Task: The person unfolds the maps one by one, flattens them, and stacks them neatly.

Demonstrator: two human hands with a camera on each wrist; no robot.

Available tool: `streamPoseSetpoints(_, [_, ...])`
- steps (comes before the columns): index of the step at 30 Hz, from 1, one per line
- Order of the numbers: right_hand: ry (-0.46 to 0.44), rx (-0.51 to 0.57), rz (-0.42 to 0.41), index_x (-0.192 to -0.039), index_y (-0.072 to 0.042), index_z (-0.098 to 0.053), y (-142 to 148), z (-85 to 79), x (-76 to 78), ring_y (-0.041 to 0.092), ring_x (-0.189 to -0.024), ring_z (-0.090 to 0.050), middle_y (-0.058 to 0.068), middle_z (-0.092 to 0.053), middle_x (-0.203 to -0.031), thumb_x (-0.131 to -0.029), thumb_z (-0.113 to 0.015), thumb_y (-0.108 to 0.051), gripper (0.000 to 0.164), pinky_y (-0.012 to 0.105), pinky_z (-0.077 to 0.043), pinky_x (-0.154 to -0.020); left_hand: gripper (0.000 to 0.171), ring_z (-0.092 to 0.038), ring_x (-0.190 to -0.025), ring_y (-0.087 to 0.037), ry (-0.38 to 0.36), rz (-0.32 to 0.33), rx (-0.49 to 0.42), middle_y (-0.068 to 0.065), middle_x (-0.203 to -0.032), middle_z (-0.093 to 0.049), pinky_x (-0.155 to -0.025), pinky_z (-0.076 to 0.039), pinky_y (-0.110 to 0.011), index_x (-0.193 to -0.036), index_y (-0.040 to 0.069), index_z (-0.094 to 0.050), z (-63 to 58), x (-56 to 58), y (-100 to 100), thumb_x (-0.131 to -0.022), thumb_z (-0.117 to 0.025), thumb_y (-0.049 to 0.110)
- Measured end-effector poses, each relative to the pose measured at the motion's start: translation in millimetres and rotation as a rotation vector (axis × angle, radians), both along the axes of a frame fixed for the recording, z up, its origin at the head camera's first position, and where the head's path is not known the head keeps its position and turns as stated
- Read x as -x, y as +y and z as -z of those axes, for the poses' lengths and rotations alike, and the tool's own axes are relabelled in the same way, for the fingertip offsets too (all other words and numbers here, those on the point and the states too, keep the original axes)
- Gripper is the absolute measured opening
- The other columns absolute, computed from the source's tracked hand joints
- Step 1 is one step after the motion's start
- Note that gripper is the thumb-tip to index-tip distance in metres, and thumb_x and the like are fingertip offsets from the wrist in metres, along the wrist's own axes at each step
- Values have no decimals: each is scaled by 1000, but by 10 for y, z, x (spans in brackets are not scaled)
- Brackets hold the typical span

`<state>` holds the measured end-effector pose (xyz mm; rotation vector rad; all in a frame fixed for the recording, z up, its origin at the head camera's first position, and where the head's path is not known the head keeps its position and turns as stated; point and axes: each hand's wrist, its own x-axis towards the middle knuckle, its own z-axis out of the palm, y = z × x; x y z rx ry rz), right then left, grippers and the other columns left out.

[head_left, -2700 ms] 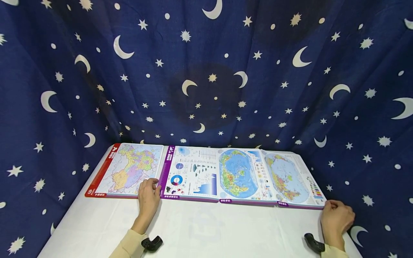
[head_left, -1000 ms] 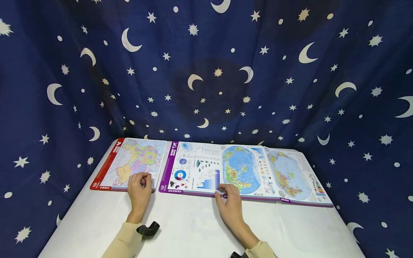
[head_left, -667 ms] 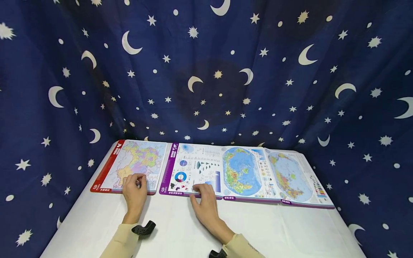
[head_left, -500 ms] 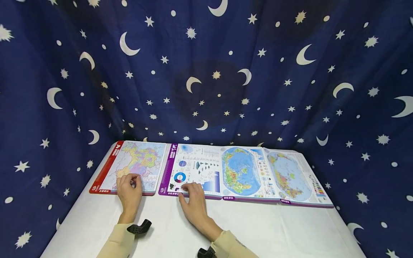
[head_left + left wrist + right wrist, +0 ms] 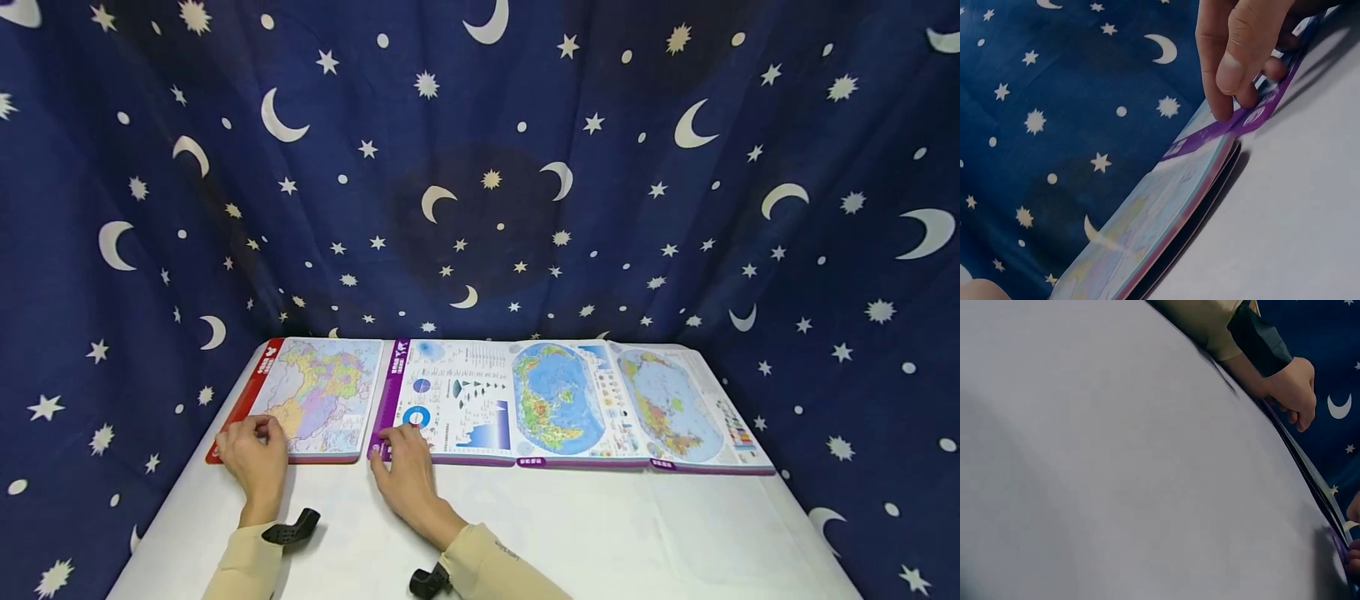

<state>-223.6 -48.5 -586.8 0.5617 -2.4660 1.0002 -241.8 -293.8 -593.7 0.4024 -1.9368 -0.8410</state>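
Navy moon-and-star curtain (image 5: pixel 480 108) behind a white table (image 5: pixel 600 533)

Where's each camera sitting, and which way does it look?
Head camera: on the head, facing forward and down at maps, table, starry curtain; left hand, right hand show.
Left wrist: worn there, facing along maps; right hand shows.
Right wrist: worn there, facing across table; left hand, right fingers show.
Both wrist views share the curtain.

Free tabletop (image 5: pixel 600 533) before maps (image 5: pixel 558 404), curtain (image 5: pixel 480 208) behind
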Motion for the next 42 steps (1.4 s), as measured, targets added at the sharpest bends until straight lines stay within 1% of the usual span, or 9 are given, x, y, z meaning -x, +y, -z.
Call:
streamPoseSetpoints(3, [-29,-30,4,-112,-10,-75,-98,-14,2,12,-92,-57,-3,-65,-100,-91,-78,-26,27,29,-47,-84,15,-46,-103,-56,-18,-32,-17,-35,-92,-61,-96,-28,-62,-91,-14,-69,6,-29,-96,-86,-68,0])
streamPoseSetpoints(7, [-82,-40,7,-112,-9,-75,-197,-57,4,11,-89,-55,-2,-63,-97,-92,-77,-29,29,30,-46,-84,24,-42,-115,-57,-102,-88,-50,-38,-108,-59,-100,-26,-66,-103,-13,-69,9,-63,-184,-88,-68,6])
streamPoseSetpoints(11, [-127,-41,29,-111,-8,-75,-265,-116,20,9,-84,-52,-3,-61,-94,-92,-78,-33,32,31,-46,-83,33,-40,-117,-58,-184,-133,-66,-40,-114,-56,-101,-26,-67,-114,-14,-68,-8,-77,-256,-90,-67,9])
streamPoseSetpoints(15, [-170,-38,47,-111,-7,-76,-298,-158,39,7,-81,-51,-5,-60,-92,-91,-79,-35,35,29,-46,-82,33,-41,-115,-59,-235,-137,-73,-42,-113,-56,-102,-26,-66,-114,-16,-67,-38,-80,-276,-91,-63,9])
streamPoseSetpoints(22, [-200,-15,29,-110,-7,-75,-326,-170,43,6,-81,-49,-3,-62,-93,-87,-83,-32,35,27,-45,-80,30,-41,-117,-59,-271,-120,-66,-42,-115,-54,-102,-27,-64,-113,-16,-67,-65,-100,-325,-91,-61,2])
streamPoseSetpoints(30, [-197,23,20,-113,-8,-75,-321,-141,41,4,-83,-54,-4,-68,-94,-85,-86,-27,36,27,-46,-84,26,-32,-133,-58,-423,-183,-76,-41,-130,-49,-102,-24,-69,-119,-6,-66,-95,-104,-288,-96,-61,4])
streamPoseSetpoints(35, [-197,112,-20,-112,-5,-74,-322,-127,49,0,-74,-56,-2,-73,-91,-84,-87,-19,34,20,-45,-75,39,-31,-134,-60,-496,-206,-78,-44,-134,-45,-103,-22,-70,-129,-12,-58,-109,-114,-286,-96,-60,9])
streamPoseSetpoints(39, [-210,151,-34,-114,-2,-73,-322,-123,60,-3,-69,-56,-1,-74,-89,-83,-87,-14,36,18,-46,-71,46,-30,-135,-60,-513,-217,-128,-45,-136,-43,-106,-21,-71,-130,-15,-54,-116,-115,-317,-95,-63,12])
streamPoseSetpoints(42, [-248,175,-43,-119,1,-72,-312,-131,71,-4,-69,-57,0,-74,-91,-85,-85,-11,39,18,-48,-74,45,-30,-137,-58,-474,-222,-201,-44,-136,-44,-109,-19,-71,-131,-13,-56,-127,-112,-336,-93,-65,10])
